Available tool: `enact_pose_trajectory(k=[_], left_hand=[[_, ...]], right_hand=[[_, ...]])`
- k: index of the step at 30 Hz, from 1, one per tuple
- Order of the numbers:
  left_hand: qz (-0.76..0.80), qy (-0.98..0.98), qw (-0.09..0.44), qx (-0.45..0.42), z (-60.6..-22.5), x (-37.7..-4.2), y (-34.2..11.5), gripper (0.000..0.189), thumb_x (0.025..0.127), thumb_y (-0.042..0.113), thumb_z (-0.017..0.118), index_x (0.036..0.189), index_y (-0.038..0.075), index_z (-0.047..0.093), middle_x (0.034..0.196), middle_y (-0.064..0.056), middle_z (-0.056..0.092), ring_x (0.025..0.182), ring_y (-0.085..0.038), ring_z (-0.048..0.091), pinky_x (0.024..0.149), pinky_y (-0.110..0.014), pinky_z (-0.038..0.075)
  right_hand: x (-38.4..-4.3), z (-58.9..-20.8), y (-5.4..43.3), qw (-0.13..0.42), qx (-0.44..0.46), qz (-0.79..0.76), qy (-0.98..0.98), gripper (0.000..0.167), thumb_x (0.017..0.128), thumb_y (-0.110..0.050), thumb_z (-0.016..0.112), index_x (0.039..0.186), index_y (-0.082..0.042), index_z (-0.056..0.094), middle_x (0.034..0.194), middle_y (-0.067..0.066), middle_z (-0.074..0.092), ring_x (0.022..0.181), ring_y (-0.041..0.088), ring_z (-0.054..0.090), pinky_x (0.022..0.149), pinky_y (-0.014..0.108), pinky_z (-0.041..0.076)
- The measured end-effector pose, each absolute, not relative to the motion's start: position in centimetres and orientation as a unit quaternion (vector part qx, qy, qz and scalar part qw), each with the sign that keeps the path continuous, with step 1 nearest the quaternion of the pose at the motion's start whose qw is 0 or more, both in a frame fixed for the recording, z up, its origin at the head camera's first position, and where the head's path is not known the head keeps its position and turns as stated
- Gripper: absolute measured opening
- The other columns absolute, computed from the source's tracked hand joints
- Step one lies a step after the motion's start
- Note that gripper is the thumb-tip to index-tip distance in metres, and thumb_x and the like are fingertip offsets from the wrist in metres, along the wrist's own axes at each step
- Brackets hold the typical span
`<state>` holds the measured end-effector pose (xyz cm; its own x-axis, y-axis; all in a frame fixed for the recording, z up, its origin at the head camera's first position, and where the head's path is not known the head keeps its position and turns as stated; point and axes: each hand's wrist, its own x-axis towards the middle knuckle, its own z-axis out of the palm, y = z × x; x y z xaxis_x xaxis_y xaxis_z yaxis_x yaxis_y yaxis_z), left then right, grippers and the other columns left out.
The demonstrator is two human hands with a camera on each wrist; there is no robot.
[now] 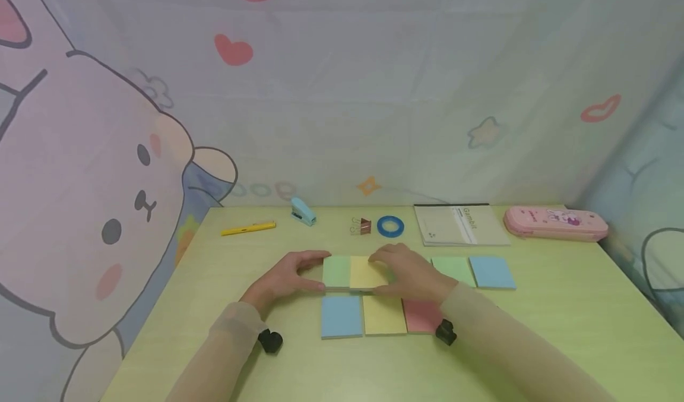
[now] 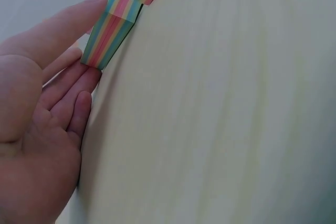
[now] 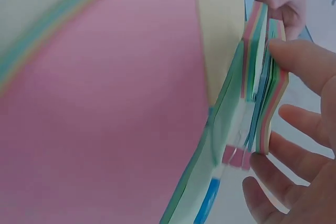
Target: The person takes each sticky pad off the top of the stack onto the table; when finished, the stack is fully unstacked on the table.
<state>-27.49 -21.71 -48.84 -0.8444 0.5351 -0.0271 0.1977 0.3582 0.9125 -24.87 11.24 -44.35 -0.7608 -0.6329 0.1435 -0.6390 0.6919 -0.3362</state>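
Observation:
Near the middle of the table, my left hand (image 1: 288,276) grips a green sticky note pad (image 1: 336,271) at its left side, thumb at the near edge and fingers at the far one. The striped layered side of that pad (image 2: 110,38) shows in the left wrist view. Right beside it, my right hand (image 1: 410,273) pinches a yellow sticky note pad (image 1: 361,272) between thumb and fingers; its layered edge (image 3: 274,103) faces the right wrist camera. In front lie blue (image 1: 341,317), yellow (image 1: 384,316) and pink (image 1: 419,316) pads, the pink one partly covered by the right wrist.
Right of the hands lie another green pad (image 1: 453,270) and a blue pad (image 1: 492,272). Along the back are a yellow pen (image 1: 248,228), a light blue stapler (image 1: 303,211), a binder clip (image 1: 365,227), blue tape (image 1: 390,226), a notebook (image 1: 443,227) and a pink pencil case (image 1: 556,224).

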Motion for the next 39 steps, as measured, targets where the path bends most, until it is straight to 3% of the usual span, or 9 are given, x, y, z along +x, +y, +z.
enact_pose_trajectory(k=[6, 11, 16, 19, 33, 39], left_hand=[[0.512, 0.814, 0.163, 0.223, -49.1, -27.6, -21.7, 0.077, 0.085, 0.019, 0.090, 0.153, 0.014, 0.056, 0.160, -0.008, 0.051, 0.151, -0.030, 0.043, 0.126, -0.050, 0.030], [0.508, 0.818, 0.157, 0.220, -49.1, -27.6, -21.7, 0.076, 0.085, 0.019, 0.091, 0.152, 0.014, 0.057, 0.160, -0.008, 0.050, 0.152, -0.030, 0.041, 0.126, -0.050, 0.030], [0.508, 0.818, 0.154, 0.221, -49.1, -27.5, -21.7, 0.075, 0.085, 0.019, 0.090, 0.152, 0.013, 0.057, 0.160, -0.010, 0.050, 0.152, -0.032, 0.040, 0.126, -0.052, 0.030], [0.508, 0.818, 0.154, 0.221, -49.0, -27.4, -21.7, 0.075, 0.085, 0.019, 0.090, 0.152, 0.012, 0.057, 0.160, -0.011, 0.049, 0.152, -0.033, 0.040, 0.125, -0.053, 0.030], [0.510, 0.815, 0.159, 0.224, -48.8, -27.4, -21.5, 0.076, 0.084, 0.017, 0.091, 0.152, 0.011, 0.057, 0.161, -0.011, 0.049, 0.152, -0.032, 0.040, 0.126, -0.050, 0.030], [0.513, 0.816, 0.156, 0.218, -48.7, -27.6, -21.5, 0.075, 0.083, 0.014, 0.091, 0.151, 0.011, 0.058, 0.160, -0.011, 0.050, 0.152, -0.033, 0.041, 0.126, -0.048, 0.031]], right_hand=[[-22.9, -44.6, 16.2, 0.033, 0.341, 0.218, -0.914, 0.056, 0.085, -0.038, 0.088, 0.130, -0.012, 0.069, 0.134, 0.000, 0.068, 0.125, 0.027, 0.057, 0.104, 0.050, 0.051], [-21.4, -44.4, 20.0, 0.048, 0.326, 0.263, -0.907, 0.057, 0.084, -0.036, 0.090, 0.131, -0.012, 0.069, 0.140, 0.007, 0.064, 0.125, 0.030, 0.060, 0.101, 0.054, 0.053], [-19.5, -44.5, 23.2, 0.059, 0.323, 0.264, -0.907, 0.054, 0.085, -0.033, 0.090, 0.130, -0.012, 0.069, 0.142, 0.008, 0.064, 0.115, 0.024, 0.066, 0.092, 0.045, 0.058], [-18.5, -44.7, 24.7, 0.067, 0.326, 0.252, -0.909, 0.051, 0.085, -0.032, 0.090, 0.128, -0.013, 0.070, 0.140, 0.008, 0.064, 0.117, 0.026, 0.064, 0.091, 0.042, 0.059], [-16.4, -47.2, 29.6, 0.110, 0.337, 0.204, -0.912, 0.047, 0.079, -0.030, 0.094, 0.119, -0.018, 0.072, 0.132, 0.009, 0.068, 0.115, 0.030, 0.066, 0.087, 0.043, 0.060], [-16.4, -47.6, 29.8, 0.102, 0.343, 0.187, -0.915, 0.043, 0.079, -0.031, 0.094, 0.115, -0.020, 0.073, 0.133, 0.009, 0.068, 0.119, 0.033, 0.065, 0.093, 0.048, 0.058]])
